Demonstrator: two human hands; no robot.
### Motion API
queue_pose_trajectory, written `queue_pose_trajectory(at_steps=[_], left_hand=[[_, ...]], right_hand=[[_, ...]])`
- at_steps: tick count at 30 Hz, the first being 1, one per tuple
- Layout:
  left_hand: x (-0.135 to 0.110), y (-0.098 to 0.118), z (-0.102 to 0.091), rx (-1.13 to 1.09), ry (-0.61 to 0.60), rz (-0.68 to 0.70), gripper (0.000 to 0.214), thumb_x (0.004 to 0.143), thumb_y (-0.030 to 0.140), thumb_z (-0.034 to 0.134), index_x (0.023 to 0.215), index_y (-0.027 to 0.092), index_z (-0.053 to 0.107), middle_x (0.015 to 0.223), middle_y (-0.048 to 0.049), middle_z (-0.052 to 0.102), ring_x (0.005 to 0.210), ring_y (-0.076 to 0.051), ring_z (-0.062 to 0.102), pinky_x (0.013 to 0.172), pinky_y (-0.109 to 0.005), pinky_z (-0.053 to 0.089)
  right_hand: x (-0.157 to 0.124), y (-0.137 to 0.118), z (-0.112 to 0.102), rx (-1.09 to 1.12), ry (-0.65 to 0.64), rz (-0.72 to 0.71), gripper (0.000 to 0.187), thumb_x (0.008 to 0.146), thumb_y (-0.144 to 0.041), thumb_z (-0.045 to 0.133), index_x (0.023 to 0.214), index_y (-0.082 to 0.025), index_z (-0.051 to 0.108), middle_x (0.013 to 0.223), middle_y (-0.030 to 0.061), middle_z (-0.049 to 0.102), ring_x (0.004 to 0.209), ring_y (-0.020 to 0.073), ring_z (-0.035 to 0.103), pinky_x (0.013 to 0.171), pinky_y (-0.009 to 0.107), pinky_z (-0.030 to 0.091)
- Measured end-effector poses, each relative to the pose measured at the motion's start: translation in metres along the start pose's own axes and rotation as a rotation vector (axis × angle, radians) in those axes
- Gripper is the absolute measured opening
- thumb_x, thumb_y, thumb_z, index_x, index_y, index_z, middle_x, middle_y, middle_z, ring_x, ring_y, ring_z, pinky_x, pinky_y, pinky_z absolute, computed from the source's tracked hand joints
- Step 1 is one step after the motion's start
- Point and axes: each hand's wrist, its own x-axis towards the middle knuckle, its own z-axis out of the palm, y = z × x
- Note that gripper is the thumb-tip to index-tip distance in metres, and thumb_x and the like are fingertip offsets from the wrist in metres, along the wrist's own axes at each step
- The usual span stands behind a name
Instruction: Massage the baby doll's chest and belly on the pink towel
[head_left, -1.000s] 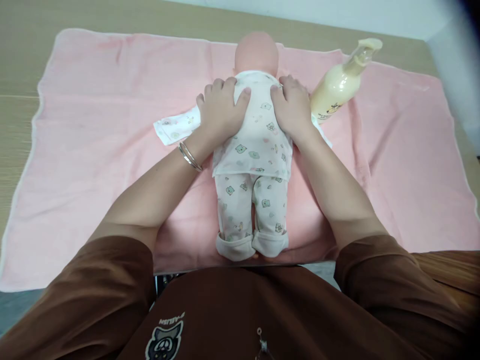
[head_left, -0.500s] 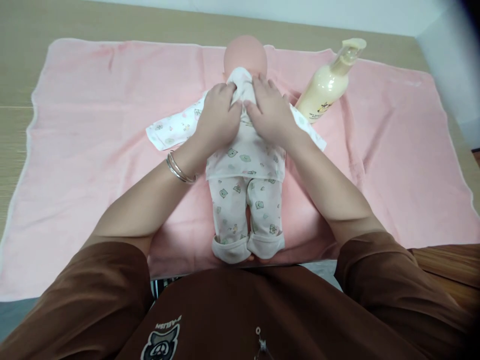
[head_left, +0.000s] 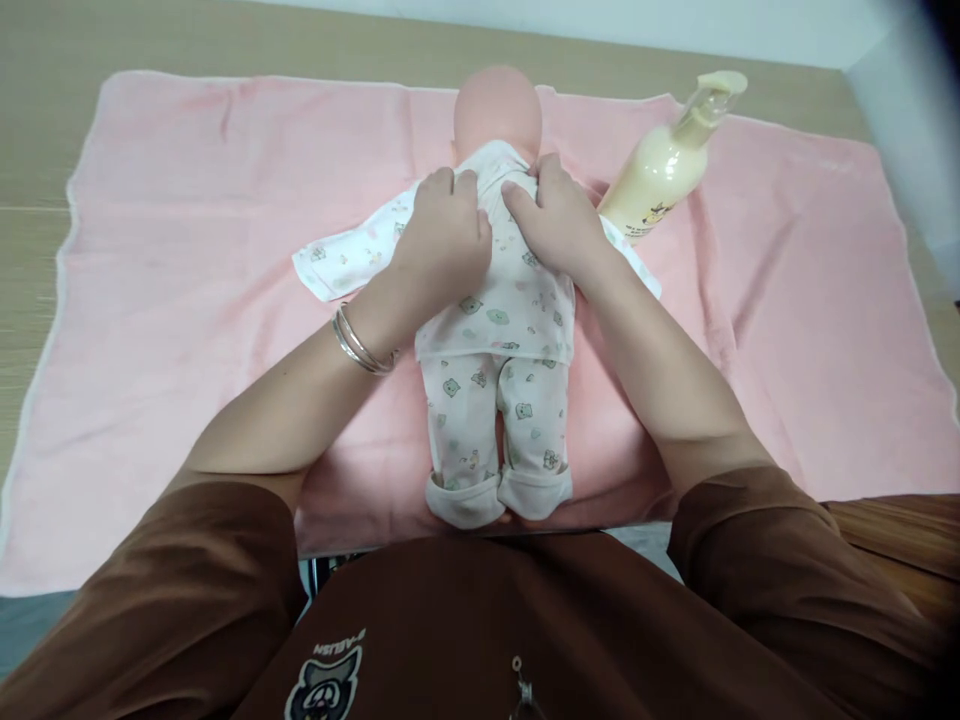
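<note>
A baby doll [head_left: 495,330] in a white printed suit lies face down on a pink towel [head_left: 187,250], its bald head away from me. My left hand [head_left: 442,235] rests flat on the doll's upper back, left of the spine, fingers together. My right hand [head_left: 559,220] lies flat on the upper back on the other side, fingertips near the neck. Both hands press on the cloth and hold nothing. A bangle sits on my left wrist.
A cream pump bottle [head_left: 667,165] lies tilted on the towel just right of the doll's shoulder, close to my right hand. The towel covers a wooden tabletop [head_left: 45,30]. My brown sleeves and shirt fill the bottom of the view.
My hands slid from the doll's outer shoulders inward to the middle of its upper back, then eased slightly apart. The view shifted a little.
</note>
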Motion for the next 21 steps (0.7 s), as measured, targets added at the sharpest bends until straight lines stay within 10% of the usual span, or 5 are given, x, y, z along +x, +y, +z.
queue_pose_trajectory(at_steps=[10,21], left_hand=[[0.022,-0.029,0.016,-0.127,-0.042,-0.144,0.023,0.094,0.030,0.038,0.107,0.024,0.055,0.108,-0.0049,0.058,0.104,-0.022,0.048,0.097,-0.042,0.039],[-0.001,0.005,-0.004,0.020,-0.046,0.029,0.026,0.086,0.018,0.039,0.105,0.022,0.056,0.106,-0.0143,0.053,0.105,-0.033,0.049,0.097,-0.049,0.041]], right_hand=[[-0.040,-0.051,-0.011,-0.224,-0.020,-0.125,0.052,0.094,-0.035,0.027,0.139,-0.012,0.037,0.142,0.0128,0.040,0.132,0.0310,0.033,0.114,0.047,0.028],[-0.001,-0.011,-0.001,-0.011,-0.013,0.032,0.047,0.093,-0.057,0.034,0.123,-0.022,0.045,0.123,0.0120,0.053,0.114,0.0350,0.050,0.098,0.056,0.038]])
